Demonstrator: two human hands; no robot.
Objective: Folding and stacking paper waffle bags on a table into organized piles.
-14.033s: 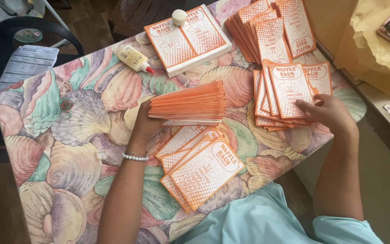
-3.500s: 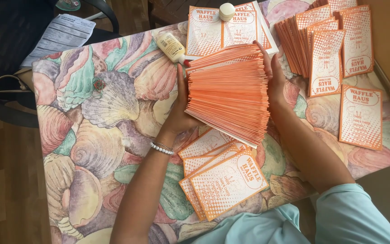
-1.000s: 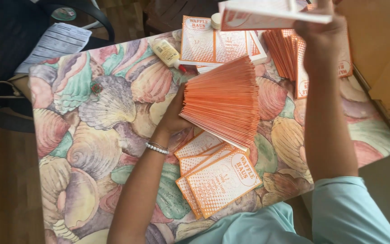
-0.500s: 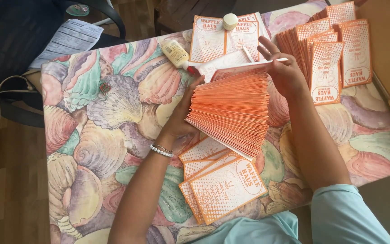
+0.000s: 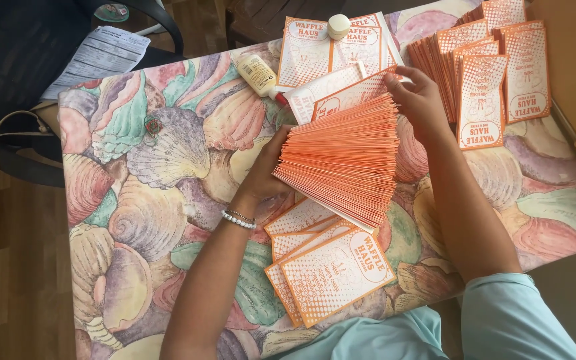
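A thick fanned stack of orange-edged folded paper sleeves stands on edge in the middle of the table. My left hand grips its left side, a beaded bracelet on the wrist. My right hand rests on the stack's far top corner, fingers on one more orange-and-white sleeve laid against the back of the stack. A few flat sleeves lie in front of the stack, near my body.
The table wears a seashell-print cloth. A glue bottle lies at the back, beside printed sheets with a small white cap on them. More sleeves are fanned out at the right. A dark chair with a paper stands at the left.
My right hand carried one sleeve down from the air and laid it onto the back of the stack. My left hand has kept its hold on the stack throughout.
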